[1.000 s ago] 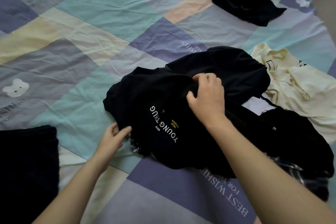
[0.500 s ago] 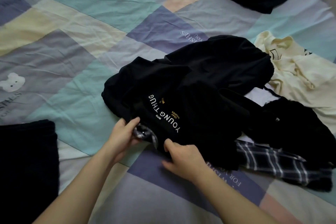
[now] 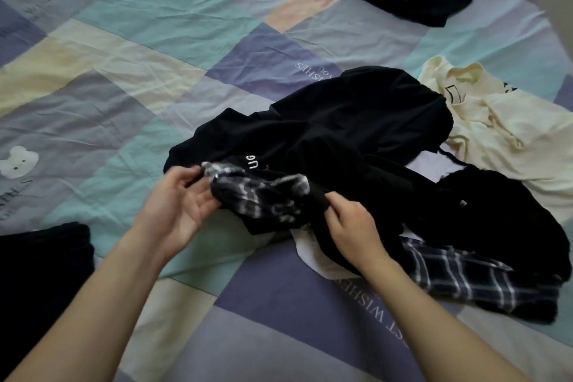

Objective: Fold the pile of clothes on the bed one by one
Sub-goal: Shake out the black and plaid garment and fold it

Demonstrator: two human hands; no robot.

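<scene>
Bedsheet [image 3: 192, 25] bears plaid garment [image 3: 257, 195], stretched left-right between hands.

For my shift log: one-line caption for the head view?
Left hand and right hand pull a plaid garment from under the black printed shirt on the bed.

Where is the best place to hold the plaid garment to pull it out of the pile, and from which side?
Probably the bunched near end of the plaid garment, from the left, where the left hand already pinches it. That end lies free on top of the black shirt; its right part is buried under black clothes.
</scene>
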